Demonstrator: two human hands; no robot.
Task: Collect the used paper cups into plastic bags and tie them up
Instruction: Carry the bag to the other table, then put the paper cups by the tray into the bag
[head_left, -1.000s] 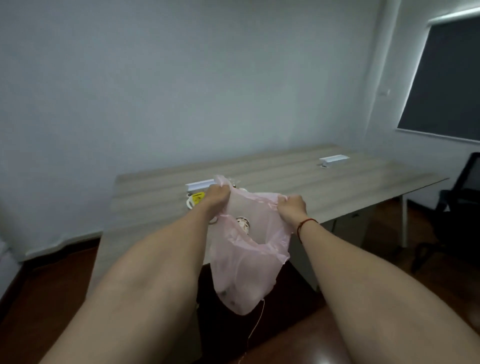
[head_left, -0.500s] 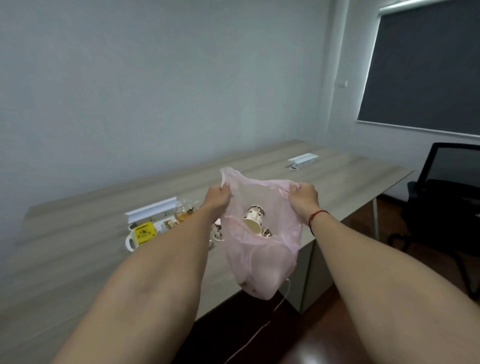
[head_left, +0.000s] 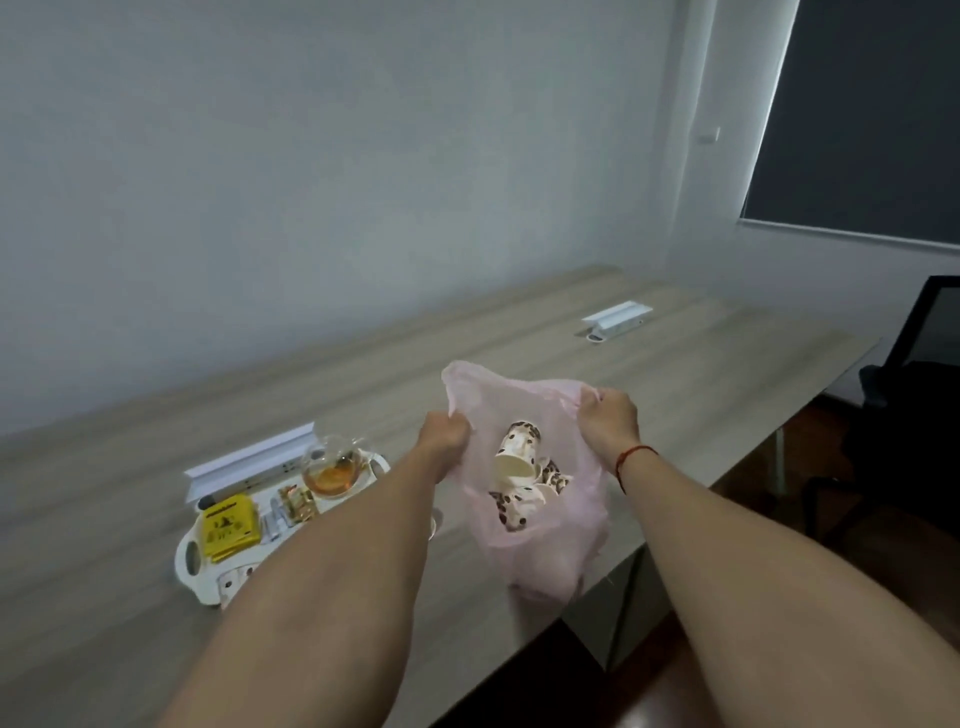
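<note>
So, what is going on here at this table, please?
A person holds a pink plastic bag open, the left hand and the right hand each gripping one side of its mouth. Several spotted paper cups already lie inside; the bag is not tied yet. On the table, a white tray carries a glass teapot and what looks like one more cup.

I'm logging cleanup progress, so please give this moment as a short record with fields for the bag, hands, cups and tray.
bag: pink plastic bag, mouth held open, not tied, over the table
left hand: left hand grips the bag's left rim
right hand: right hand grips the bag's right rim
cups in bag: several spotted paper cups
tray: white tray with glass teapot, yellow packet and a spotted cup
</note>
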